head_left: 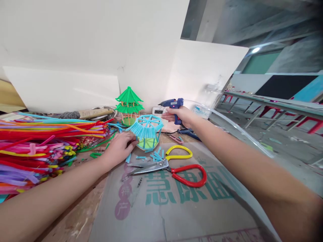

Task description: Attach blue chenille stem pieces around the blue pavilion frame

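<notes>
On the table (78, 215), the right hand (186, 116) grips the glue gun (169, 103); the curled left hand (121, 144) touches the blue model (139, 130), its hold unclear; hard pushing may bend it.

Right grip (183, 116) around blue glue gun (169, 103); left grip (121, 144) touching light-blue model (138, 127); scissors (164, 164) near.

Printed in Chinese across the grey sheet (202, 218)
Reads 慧康 in large green characters (188, 190), then turns unclear; carries blurred lettering in purple circles (122, 210).
</notes>
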`<action>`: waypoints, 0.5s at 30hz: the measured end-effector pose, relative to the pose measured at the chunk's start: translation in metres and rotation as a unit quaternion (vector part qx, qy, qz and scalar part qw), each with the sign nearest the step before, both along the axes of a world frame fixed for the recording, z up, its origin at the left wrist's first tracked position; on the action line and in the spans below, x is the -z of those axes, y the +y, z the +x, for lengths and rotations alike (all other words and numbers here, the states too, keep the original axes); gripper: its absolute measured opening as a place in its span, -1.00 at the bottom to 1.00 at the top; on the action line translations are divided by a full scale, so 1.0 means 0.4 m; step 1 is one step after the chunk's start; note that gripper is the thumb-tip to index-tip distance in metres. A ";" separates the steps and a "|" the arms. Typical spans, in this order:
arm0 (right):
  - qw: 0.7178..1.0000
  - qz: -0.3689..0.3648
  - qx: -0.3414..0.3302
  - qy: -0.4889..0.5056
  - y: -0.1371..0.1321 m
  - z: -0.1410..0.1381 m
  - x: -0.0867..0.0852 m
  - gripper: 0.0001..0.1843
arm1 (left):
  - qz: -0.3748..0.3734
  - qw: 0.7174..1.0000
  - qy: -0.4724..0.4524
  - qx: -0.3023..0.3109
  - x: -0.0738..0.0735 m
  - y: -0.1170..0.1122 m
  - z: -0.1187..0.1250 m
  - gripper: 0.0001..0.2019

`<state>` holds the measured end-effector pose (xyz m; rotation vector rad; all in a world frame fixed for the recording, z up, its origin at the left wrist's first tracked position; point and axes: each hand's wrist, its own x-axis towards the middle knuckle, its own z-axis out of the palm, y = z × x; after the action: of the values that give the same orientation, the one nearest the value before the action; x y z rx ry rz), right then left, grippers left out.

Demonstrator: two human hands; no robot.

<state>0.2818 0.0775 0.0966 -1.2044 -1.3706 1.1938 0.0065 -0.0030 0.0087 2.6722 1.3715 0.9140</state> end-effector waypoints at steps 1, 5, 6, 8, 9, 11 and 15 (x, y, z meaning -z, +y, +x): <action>1.000 -0.003 0.003 -0.004 0.025 -0.005 -0.008 -0.93 | -0.001 1.000 0.000 0.000 0.000 0.000 0.000 -0.73; 0.999 0.005 0.013 -0.030 0.103 -0.008 -0.002 -0.84 | -0.005 1.000 -0.003 0.001 0.000 0.000 0.000 -0.73; 0.999 0.011 0.016 -0.038 0.111 -0.005 0.005 -0.80 | -0.006 1.000 -0.004 0.002 0.000 0.001 -0.001 -0.73; 0.998 0.031 0.019 -0.052 0.106 0.003 0.022 -0.78 | -0.009 1.000 -0.005 0.004 0.002 0.003 -0.002 -0.74; 0.997 0.047 0.021 -0.059 0.093 0.008 0.028 -0.79 | -0.010 1.000 -0.003 0.004 0.003 0.004 -0.002 -0.75; 0.994 0.083 0.023 -0.073 0.050 0.018 0.036 -0.82 | -0.010 1.000 0.001 0.002 0.005 0.005 -0.003 -0.76; 0.984 0.137 0.022 -0.112 -0.087 0.041 0.029 -0.68 | -0.008 1.000 0.000 -0.001 0.005 0.003 -0.003 -0.76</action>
<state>0.2982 0.0426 0.0849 -1.1892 -1.6079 0.8247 0.0053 -0.0017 0.0065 2.6601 1.3749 0.8984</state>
